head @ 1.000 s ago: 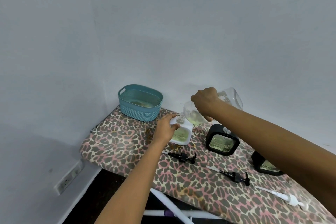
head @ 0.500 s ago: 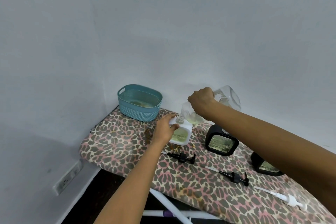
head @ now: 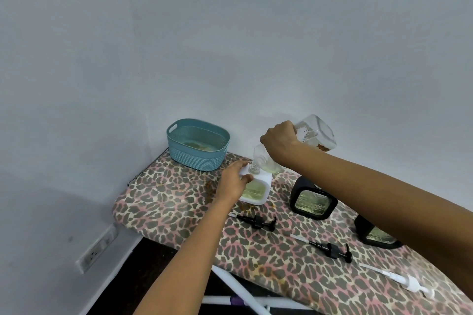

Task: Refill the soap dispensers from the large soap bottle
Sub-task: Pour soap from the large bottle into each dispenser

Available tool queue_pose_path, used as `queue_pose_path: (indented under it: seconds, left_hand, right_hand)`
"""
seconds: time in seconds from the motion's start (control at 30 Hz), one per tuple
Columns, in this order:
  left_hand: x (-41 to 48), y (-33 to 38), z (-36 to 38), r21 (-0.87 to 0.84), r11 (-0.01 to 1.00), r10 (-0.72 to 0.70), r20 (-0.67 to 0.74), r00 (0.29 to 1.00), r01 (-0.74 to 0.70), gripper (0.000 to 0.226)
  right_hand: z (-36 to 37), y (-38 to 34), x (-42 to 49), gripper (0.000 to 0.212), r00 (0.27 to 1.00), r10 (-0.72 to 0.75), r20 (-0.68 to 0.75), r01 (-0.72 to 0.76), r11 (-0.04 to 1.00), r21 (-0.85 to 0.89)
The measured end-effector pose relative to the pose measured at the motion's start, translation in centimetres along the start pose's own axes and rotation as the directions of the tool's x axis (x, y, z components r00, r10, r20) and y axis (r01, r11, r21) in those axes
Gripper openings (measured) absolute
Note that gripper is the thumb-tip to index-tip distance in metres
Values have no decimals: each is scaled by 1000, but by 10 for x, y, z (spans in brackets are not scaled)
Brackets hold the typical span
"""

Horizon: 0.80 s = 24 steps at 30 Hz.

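Right hand (head: pixel 279 139) is clenched round the large soap bottle (head: pixel 317 133), tipped with its neck down at the mouth of the white soap dispenser (head: pixel 258 193), which is gripped at its top corner by the left hand (head: pixel 234 181). Right of the hands, a black dispenser (head: pixel 312 199) is stood by. An overflow could be caused by too long a tilt, or a spill onto the leopard-print cover (head: pixel 166 202) by the neck slipping off the opening.

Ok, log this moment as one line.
step: pouring | right hand: tilts clear large soap bottle | left hand: grips white square dispenser
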State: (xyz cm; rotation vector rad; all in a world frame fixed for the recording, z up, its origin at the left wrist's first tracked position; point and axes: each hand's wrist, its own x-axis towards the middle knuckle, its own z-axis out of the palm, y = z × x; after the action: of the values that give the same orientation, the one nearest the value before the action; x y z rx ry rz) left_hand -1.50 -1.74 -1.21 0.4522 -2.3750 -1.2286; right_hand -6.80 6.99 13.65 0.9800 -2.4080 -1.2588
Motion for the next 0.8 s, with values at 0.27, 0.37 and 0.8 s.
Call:
queue_pose_path:
  seconds: [0.27, 0.37, 0.8]
  left_hand:
    - [0, 0, 0, -15, 1000, -2, -1, 1000, 2, 42]
    - [0, 1, 0, -19, 1000, -4, 0, 1000, 4, 43]
    - [-1, 0, 1, -20, 1000, -16, 9, 1000, 16, 43]
  right_hand:
    - [-3, 2, 2, 33, 997, -57, -61, 52, 996, -79]
    - [-4, 1, 4, 33, 992, -86, -91, 76, 992, -103]
    - [-11, -4, 4, 32, 976, -167, -143, 127, 960, -251]
